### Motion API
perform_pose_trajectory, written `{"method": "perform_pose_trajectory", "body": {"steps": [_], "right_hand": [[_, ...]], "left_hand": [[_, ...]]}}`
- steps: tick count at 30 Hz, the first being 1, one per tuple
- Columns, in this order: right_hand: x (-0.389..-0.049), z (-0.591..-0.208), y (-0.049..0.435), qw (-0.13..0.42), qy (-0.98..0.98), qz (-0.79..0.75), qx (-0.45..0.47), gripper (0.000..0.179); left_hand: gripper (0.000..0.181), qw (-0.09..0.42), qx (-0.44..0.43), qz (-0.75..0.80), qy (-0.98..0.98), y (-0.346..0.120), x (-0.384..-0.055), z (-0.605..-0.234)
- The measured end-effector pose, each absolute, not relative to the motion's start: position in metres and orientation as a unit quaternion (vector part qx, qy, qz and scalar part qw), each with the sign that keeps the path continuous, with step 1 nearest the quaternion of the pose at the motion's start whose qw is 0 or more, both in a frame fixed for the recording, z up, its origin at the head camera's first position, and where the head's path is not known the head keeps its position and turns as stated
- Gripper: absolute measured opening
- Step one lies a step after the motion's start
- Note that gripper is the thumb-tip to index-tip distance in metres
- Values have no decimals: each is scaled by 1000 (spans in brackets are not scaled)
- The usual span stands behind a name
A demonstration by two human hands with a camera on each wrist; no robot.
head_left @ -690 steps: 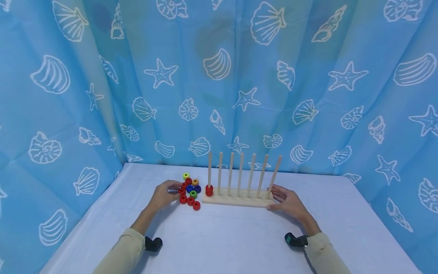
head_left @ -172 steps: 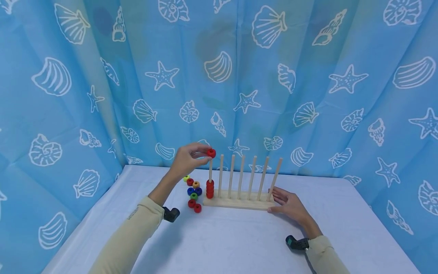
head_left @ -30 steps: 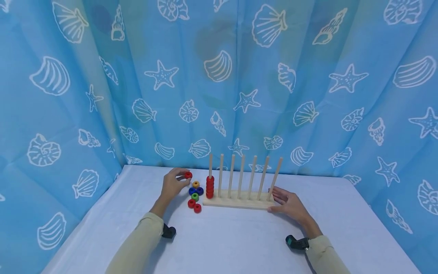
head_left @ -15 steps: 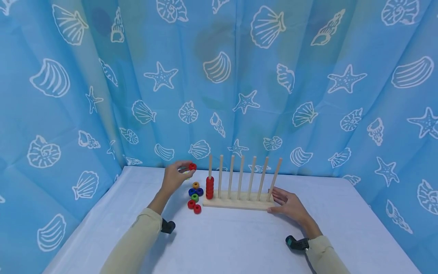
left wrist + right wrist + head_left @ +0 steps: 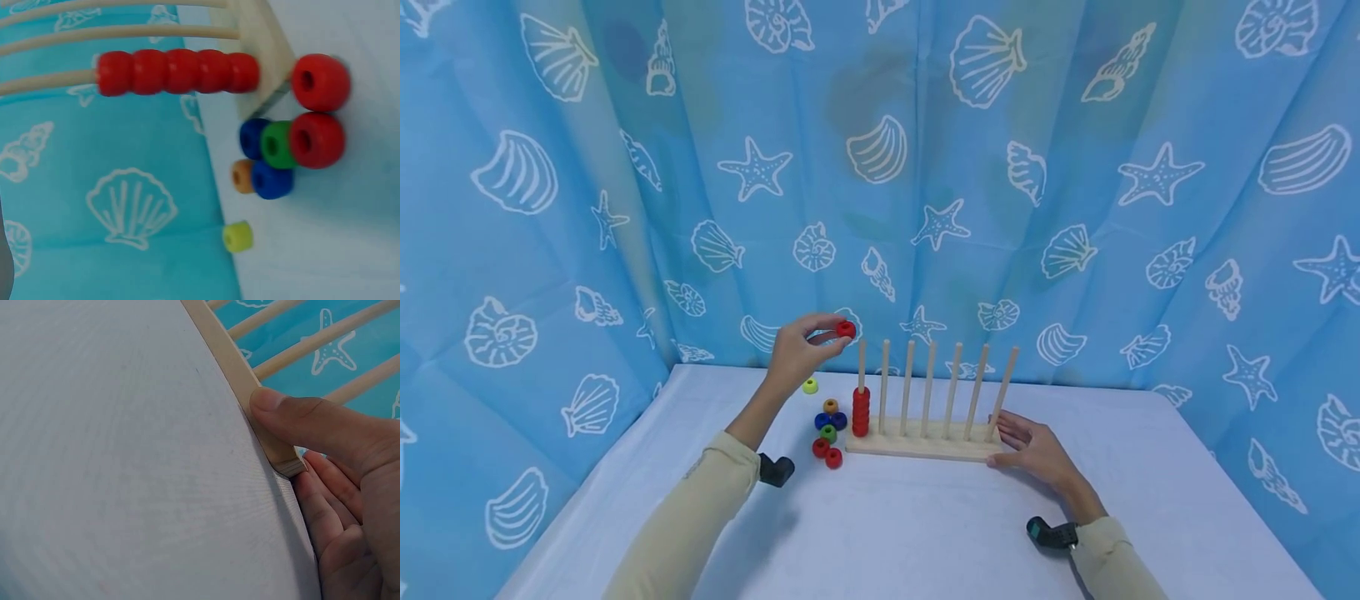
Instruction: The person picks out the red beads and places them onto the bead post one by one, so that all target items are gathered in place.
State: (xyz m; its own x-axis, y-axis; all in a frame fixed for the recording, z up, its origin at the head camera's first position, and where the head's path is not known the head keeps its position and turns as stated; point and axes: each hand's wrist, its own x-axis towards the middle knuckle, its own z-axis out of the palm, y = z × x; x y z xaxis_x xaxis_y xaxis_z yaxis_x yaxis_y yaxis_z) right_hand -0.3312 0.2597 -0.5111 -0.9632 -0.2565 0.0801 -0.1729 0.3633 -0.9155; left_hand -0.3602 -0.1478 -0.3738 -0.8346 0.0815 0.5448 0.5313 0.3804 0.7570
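My left hand (image 5: 799, 354) pinches a red bead (image 5: 846, 329) up in the air, just left of the top of the leftmost peg (image 5: 862, 362). On that peg sits a stack of several red beads (image 5: 861, 412); the left wrist view shows the same stack (image 5: 181, 72) side on. The pegs rise in a row from a long wooden base (image 5: 921, 447). At its right end my right hand (image 5: 1037, 452) holds the base, thumb (image 5: 269, 400) on the front edge and fingers at the end and behind. The bead in my left hand is out of the left wrist view.
Left of the base lie two red beads (image 5: 833, 458), a green bead (image 5: 828, 434), two blue beads (image 5: 839, 421) and an orange bead (image 5: 831, 406). A yellow bead (image 5: 810, 386) lies farther back. Behind the white-covered table (image 5: 925, 525) hangs a blue shell-print curtain (image 5: 880, 233).
Over the last second my left hand has lifted the red bead up and right toward the peg top. Since the oldest frame the red stack has grown. My right hand has stayed put.
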Motion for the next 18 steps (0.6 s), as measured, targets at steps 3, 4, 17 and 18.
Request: {"method": "perform_pose_trajectory", "body": {"steps": [3, 4, 17, 18], "right_hand": [[-339, -522, 263, 36, 825, -549, -130, 94], [-340, -524, 264, 36, 825, -549, -129, 95], [-341, -525, 265, 36, 821, -554, -131, 98], [-341, -525, 264, 37, 822, -553, -130, 98]], "left_hand": [[38, 214, -215, -527, -794, -145, -356, -363], [38, 212, -224, -530, -790, -144, -355, -361], [37, 177, -269, -557, -765, -134, -347, -351], [37, 176, -268, -556, -767, -134, -347, -351]]}}
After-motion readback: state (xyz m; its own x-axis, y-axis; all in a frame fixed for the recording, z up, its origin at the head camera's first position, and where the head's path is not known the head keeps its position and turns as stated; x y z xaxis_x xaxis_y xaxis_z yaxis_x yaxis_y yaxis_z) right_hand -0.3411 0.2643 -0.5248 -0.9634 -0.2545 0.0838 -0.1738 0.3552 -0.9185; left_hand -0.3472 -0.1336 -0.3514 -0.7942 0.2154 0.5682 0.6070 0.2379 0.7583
